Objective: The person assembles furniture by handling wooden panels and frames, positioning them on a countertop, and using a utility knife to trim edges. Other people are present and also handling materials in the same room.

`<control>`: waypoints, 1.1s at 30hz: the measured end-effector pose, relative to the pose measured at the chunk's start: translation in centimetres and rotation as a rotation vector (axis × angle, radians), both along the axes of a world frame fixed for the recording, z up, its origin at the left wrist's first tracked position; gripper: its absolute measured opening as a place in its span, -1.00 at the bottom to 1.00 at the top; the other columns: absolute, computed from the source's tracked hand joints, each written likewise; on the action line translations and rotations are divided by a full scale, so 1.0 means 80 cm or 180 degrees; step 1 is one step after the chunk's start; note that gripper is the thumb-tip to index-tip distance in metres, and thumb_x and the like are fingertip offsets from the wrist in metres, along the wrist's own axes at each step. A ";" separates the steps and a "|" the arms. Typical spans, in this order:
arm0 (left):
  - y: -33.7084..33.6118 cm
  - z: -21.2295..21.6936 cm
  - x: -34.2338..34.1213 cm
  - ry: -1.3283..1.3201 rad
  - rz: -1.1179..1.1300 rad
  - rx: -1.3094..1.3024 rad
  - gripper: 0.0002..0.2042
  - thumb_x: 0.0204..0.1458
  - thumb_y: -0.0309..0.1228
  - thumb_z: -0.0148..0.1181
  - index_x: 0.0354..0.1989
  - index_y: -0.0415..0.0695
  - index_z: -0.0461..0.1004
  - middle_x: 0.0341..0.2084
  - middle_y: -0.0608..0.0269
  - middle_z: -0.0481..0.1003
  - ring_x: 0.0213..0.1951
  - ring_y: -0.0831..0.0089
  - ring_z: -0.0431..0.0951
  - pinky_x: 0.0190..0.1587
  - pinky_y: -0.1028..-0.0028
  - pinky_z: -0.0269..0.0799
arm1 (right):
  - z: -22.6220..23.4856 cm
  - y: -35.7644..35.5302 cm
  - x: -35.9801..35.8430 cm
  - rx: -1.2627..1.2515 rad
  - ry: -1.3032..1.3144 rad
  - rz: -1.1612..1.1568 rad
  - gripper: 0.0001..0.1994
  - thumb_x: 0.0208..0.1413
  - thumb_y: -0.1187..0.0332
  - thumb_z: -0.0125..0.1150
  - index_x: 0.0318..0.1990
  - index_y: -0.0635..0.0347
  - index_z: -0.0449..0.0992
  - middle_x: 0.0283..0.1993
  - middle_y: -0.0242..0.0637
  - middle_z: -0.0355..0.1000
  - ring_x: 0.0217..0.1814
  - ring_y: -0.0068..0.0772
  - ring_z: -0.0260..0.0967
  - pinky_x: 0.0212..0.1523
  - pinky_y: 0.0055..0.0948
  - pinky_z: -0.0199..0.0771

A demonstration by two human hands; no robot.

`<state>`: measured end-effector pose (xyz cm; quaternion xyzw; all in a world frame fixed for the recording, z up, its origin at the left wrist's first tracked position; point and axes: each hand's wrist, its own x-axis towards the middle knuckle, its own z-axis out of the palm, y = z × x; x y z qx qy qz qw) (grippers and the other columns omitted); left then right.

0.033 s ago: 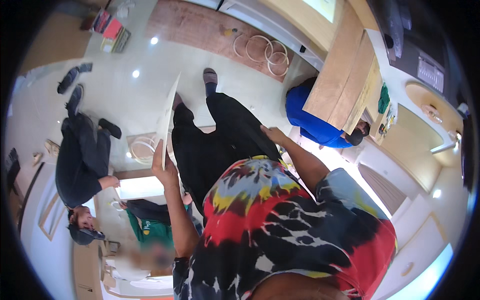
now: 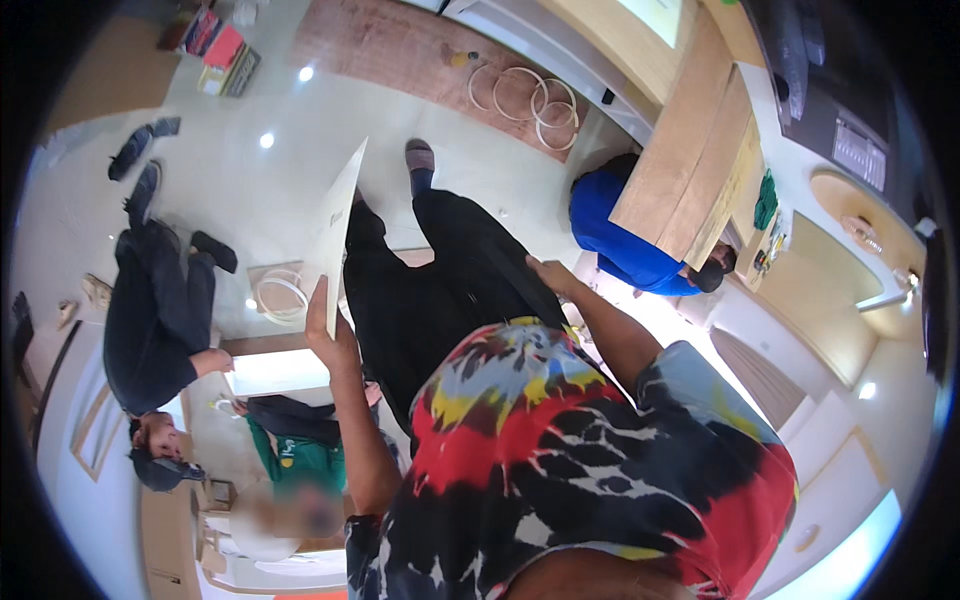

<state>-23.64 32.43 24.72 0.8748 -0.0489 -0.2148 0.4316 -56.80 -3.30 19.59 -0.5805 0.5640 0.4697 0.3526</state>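
Note:
My left hand (image 2: 328, 335) is closed on the lower end of a thin, flat white sheet (image 2: 340, 230), gripped upright by its edge. The sheet is seen nearly edge-on and tapers away toward the floor, with small dark print on its face. Beside my right thigh, my right hand (image 2: 553, 277) rests against my black trousers (image 2: 465, 255). Its fingers look drawn together, and whatever they may hold is hidden.
A person in blue (image 2: 598, 222) bends beside a wooden worktop (image 2: 685, 160) on the right. A person in dark clothes (image 2: 150, 335) and one in green (image 2: 300, 460) are on the left. Pale rings (image 2: 540, 95) lie on a brown board (image 2: 400, 50) ahead; boxes (image 2: 228, 62) stand far left.
The white sheet has turned slightly, so more of its face shows. My right hand stays by my thigh. The whole view has shifted a little.

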 end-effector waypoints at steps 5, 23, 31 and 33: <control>-0.030 -0.034 -0.006 -0.0321 -0.0279 0.0074 -0.66 0.25 -0.40 0.05 0.11 -0.28 0.55 0.07 -0.10 0.56 0.14 0.00 0.55 0.24 0.16 0.40 | -0.004 -0.002 0.057 -0.0183 -0.0453 -0.0022 -0.46 0.36 -0.08 0.02 -0.03 0.33 0.58 -0.17 -0.11 0.59 -0.14 -0.35 0.55 -0.17 -0.31 0.52; -0.010 -0.040 -0.015 0.0269 -0.0829 0.0703 -0.78 0.24 -0.52 0.11 -0.03 -0.33 0.60 -0.14 -0.15 0.63 -0.11 -0.04 0.66 -0.02 0.18 0.55 | 0.050 -0.353 0.149 -0.4365 -0.0624 0.0881 0.09 -0.10 0.09 0.52 0.47 0.34 -0.07 0.45 0.34 0.00 0.50 0.35 -0.02 0.43 0.05 0.15; -0.037 -0.002 -0.008 0.0138 -0.0692 0.0639 -0.87 0.21 -0.56 0.21 -0.15 -0.36 0.60 -0.38 -0.07 0.64 -0.35 0.21 0.64 -0.26 0.29 0.53 | 0.026 -0.410 0.186 -0.3505 0.0163 -0.0047 -0.09 0.04 0.27 0.32 0.47 0.27 -0.11 0.45 0.28 0.02 0.48 0.39 0.02 0.35 0.18 0.23; -0.057 0.011 -0.005 -0.0001 -0.0798 0.0686 -0.87 0.20 -0.58 0.21 -0.12 -0.32 0.60 -0.35 -0.05 0.64 -0.33 0.20 0.66 -0.24 0.30 0.53 | 0.036 -0.407 0.192 -0.3400 0.0076 0.0277 -0.14 0.10 0.31 0.22 0.49 0.27 -0.12 0.46 0.29 0.02 0.45 0.41 0.07 0.31 0.15 0.29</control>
